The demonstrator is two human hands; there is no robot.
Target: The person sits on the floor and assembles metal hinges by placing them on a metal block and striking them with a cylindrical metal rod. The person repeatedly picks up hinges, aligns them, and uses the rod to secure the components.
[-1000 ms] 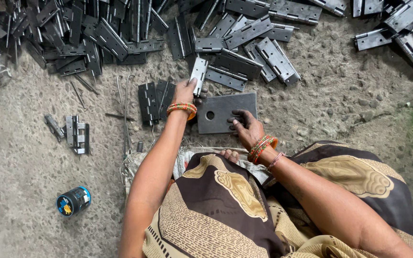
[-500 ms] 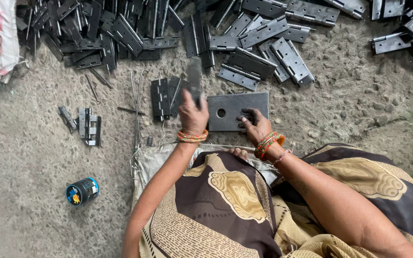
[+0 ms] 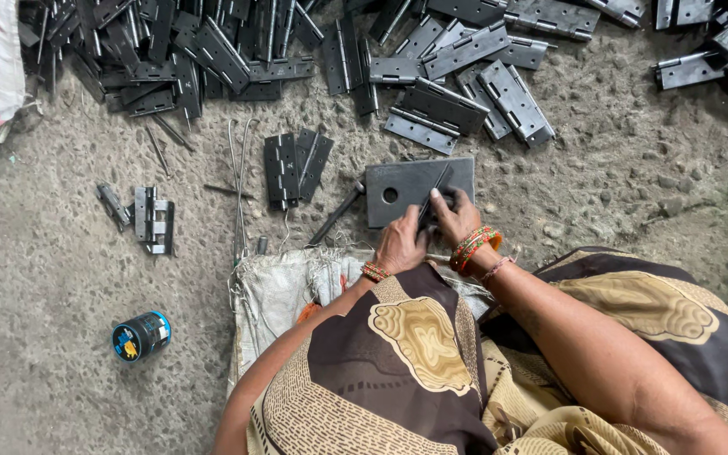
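Note:
A dark steel block with one round hole lies on the ground in front of my knees. Both my hands meet at its near right corner. My left hand and my right hand together grip a dark metal hinge that stands on edge on the block. Both wrists wear orange and red bangles. A hammer with a dark handle lies just left of the block.
A large heap of dark metal hinges spreads across the far ground. A few hinges lie left of the block, smaller parts further left. A small blue tin lies at lower left. A white sack covers the ground by my lap.
My left hand, which had reached to the pile and lifted a hinge, has come back to the block. Both hands now hold the hinge there.

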